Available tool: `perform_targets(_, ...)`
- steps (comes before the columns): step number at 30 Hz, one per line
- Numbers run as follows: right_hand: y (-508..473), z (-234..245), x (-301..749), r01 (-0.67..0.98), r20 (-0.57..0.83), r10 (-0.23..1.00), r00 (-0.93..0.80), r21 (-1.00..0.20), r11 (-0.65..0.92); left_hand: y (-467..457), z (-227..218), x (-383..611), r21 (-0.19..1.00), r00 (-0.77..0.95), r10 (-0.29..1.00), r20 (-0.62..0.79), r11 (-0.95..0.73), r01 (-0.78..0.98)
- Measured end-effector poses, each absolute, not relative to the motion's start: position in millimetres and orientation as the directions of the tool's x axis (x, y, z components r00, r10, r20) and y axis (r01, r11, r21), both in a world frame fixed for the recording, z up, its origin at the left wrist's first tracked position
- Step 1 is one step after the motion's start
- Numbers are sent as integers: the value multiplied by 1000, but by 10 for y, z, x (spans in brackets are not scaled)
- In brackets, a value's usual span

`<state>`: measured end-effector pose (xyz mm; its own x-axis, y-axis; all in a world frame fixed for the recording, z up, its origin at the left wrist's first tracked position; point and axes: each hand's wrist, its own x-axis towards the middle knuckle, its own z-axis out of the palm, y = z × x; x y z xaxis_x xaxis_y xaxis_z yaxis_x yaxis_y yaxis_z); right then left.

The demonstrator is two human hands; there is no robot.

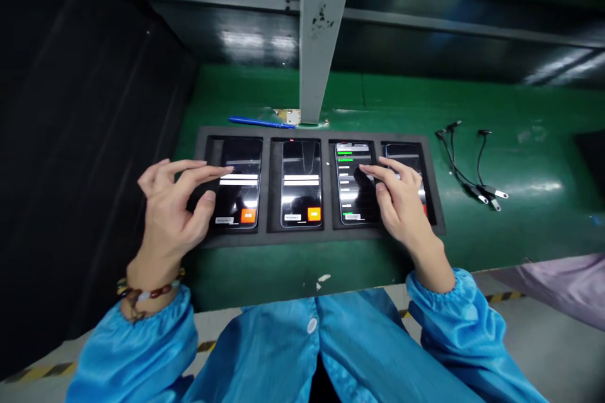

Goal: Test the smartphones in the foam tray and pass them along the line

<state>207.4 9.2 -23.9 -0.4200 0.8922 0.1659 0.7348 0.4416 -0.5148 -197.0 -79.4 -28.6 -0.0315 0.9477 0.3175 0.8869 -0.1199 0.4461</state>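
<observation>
Several smartphones lie face up in the recesses of a dark foam tray [265, 238]. My left hand [177, 204] is over the leftmost phone [236, 198], its index fingertip on or just above the screen. An orange button shows on that phone and on the second phone [301, 192]. My right hand [399, 195] points its index finger at the third phone [352, 198], whose screen shows green bars and rows of text. It partly covers the rightmost phone [401, 151]. Both hands hold nothing, with fingers apart.
A blue pen [259, 122] lies behind the tray, beside the foot of a grey metal post [321, 37]. Short black cables [458, 166] lie on the green table [534, 214] at the right. A black curtain-like sheet [94, 138] hangs on the left. Pinkish fabric [562, 283] shows at lower right.
</observation>
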Motion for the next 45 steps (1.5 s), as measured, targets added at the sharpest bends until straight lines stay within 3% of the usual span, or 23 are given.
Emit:
perform_targets(4, 77, -209, 2171, 768, 170, 908, -384, -486, 416, -799, -295, -1951, 450, -36, 944, 327, -122, 884)
perform_targets(9, -43, -257, 2595, 840, 274, 947, -168, -463, 283, -810, -310, -1958, 447, -73, 940, 334, -90, 890)
perform_targets(15, -98, -349, 2668, 854, 246, 954, -171, -447, 268, -803, -318, -1948, 441, -67, 930, 360, -107, 891)
perform_targets(26, -82, -212, 2054, 752, 141, 893, -427, -492, 438, -811, -331, -1947, 455, -80, 938, 337, -88, 886)
perform_targets(35, -3, -123, 1388, 620, 95, 752, -653, -503, 602, -823, -325, -1962, 417, -40, 949, 312, -99, 904)
perform_targets(40, 35, -113, 1884, 720, 215, 887, -409, -521, 458, -797, -310, -1956, 409, 26, 957, 288, -147, 901)
perform_targets(45, 161, -279, 2588, 843, 246, 957, -152, -473, 256, -807, -267, -1873, 418, -166, 941, 294, 30, 908)
